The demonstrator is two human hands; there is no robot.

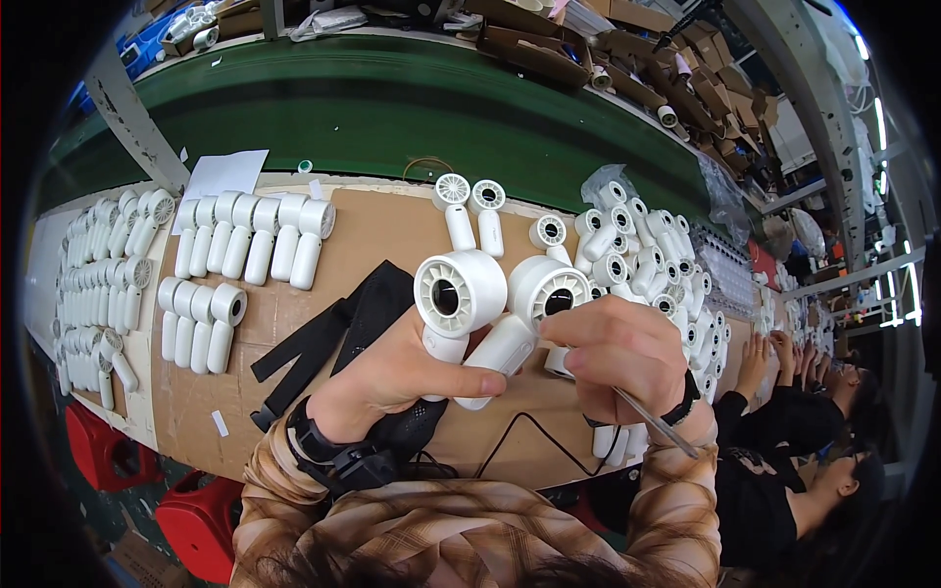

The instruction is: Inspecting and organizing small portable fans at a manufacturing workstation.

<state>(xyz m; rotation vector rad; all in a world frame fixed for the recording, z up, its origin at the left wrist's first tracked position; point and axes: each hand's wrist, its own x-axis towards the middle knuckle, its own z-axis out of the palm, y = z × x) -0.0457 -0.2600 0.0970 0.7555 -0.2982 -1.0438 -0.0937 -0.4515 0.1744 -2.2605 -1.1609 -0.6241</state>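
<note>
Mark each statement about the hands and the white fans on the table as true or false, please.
1. The left hand holds two white handheld fans. True.
2. The right hand is empty. False: it holds thin metal tweezers.
3. The conveyor belt behind the table is red. False: it is green.
4. Rows of white fans lie at the left on the cardboard sheet. True.
</note>
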